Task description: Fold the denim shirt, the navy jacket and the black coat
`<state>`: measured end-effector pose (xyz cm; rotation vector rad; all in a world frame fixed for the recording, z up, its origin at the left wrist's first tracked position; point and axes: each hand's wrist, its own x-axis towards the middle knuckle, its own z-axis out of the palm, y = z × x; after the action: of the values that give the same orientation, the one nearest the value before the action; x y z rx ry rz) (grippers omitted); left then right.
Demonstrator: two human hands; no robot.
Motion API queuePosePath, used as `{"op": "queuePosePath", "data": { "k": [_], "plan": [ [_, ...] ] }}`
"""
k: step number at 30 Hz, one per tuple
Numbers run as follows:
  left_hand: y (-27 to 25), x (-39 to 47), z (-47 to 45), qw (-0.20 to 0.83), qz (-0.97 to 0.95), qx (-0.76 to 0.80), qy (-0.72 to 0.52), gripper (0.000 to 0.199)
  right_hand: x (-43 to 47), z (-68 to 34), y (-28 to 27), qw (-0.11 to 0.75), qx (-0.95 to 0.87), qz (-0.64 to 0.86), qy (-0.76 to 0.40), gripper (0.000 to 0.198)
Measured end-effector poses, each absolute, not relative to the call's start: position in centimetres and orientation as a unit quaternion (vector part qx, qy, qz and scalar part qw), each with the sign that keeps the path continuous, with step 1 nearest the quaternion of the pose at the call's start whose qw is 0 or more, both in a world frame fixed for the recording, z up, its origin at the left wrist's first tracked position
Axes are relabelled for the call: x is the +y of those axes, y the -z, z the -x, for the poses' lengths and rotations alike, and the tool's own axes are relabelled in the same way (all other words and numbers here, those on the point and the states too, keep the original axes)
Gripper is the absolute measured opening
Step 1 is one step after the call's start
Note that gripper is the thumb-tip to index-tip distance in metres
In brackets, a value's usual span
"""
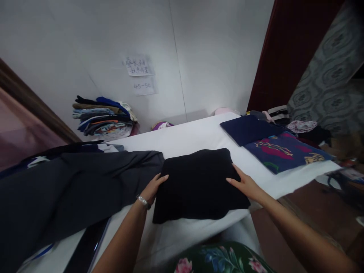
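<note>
A folded black garment, roughly rectangular, lies in front of me on the white-covered table. At its left edge is my left hand, thumb on top and the other fingers tucked out of sight at the side or beneath. My right hand grips the right edge likewise, its thumb on the cloth and most fingers hidden. A silvery bracelet circles my left wrist. Close by on the left, a dark grey garment lies spread out, its near end next to the black cloth.
A navy folded cloth and a patterned blue one lie at the right. Beyond the table at the back left rises a stack of folded clothes. Handwritten papers hang on the white wall. More clothes are heaped far right.
</note>
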<state>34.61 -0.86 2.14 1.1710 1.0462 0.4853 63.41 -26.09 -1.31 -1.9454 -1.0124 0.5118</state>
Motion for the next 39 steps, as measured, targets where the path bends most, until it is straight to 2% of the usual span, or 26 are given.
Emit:
{"op": "queuePosePath", "data": {
  "k": [3, 6, 8, 11, 16, 20, 26, 31, 36, 39],
  "plan": [
    [-3.0, 0.4, -35.6, 0.568, -0.612, 0.486, -0.257, 0.064, -26.3, -65.5, -0.4, 0.372, -0.41, 0.808, -0.201, 0.08],
    [-4.8, 2.0, -37.5, 0.411, -0.754, 0.433, -0.274, 0.064, -24.8, -67.3, -3.0, 0.367, -0.428, 0.816, -0.128, 0.076],
    [-6.0, 2.8, -39.5, 0.324, -0.833, 0.379, -0.24, 0.059, -22.6, -68.2, -4.8, 0.369, -0.468, 0.797, -0.097, 0.072],
    [-7.1, 3.8, -43.4, 0.249, -0.902, 0.33, -0.126, 0.065, -18.0, -69.2, -7.1, 0.328, -0.535, 0.767, -0.13, 0.074],
    [-7.7, 4.3, -48.6, 0.236, -0.925, 0.278, 0.106, 0.085, -10.9, -70.7, -8.3, 0.15, -0.586, 0.743, -0.286, 0.099],
    [-7.8, 3.4, -48.9, 0.214, -0.935, 0.251, 0.128, 0.075, -8.5, -70.6, -7.6, 0.069, -0.608, 0.719, -0.331, 0.105],
    [-7.9, 1.8, -47.2, 0.172, -0.952, 0.252, 0.032, 0.056, -9.5, -69.4, -6.9, 0.099, -0.64, 0.688, -0.327, 0.091],
    [-8.0, 1.5, -47.0, 0.165, -0.955, 0.245, 0.015, 0.048, -9.6, -69.7, -6.8, 0.114, -0.632, 0.708, -0.295, 0.091],
    [-7.8, 2.2, -47.4, 0.185, -0.952, 0.242, 0.031, 0.048, -9.2, -69.5, -7.0, 0.122, -0.601, 0.661, -0.432, 0.066],
    [-7.4, 3.5, -48.0, 0.207, -0.944, 0.251, 0.059, 0.055, -9.5, -69.0, -7.0, 0.145, -0.596, 0.659, -0.435, 0.057]
  ]
}}
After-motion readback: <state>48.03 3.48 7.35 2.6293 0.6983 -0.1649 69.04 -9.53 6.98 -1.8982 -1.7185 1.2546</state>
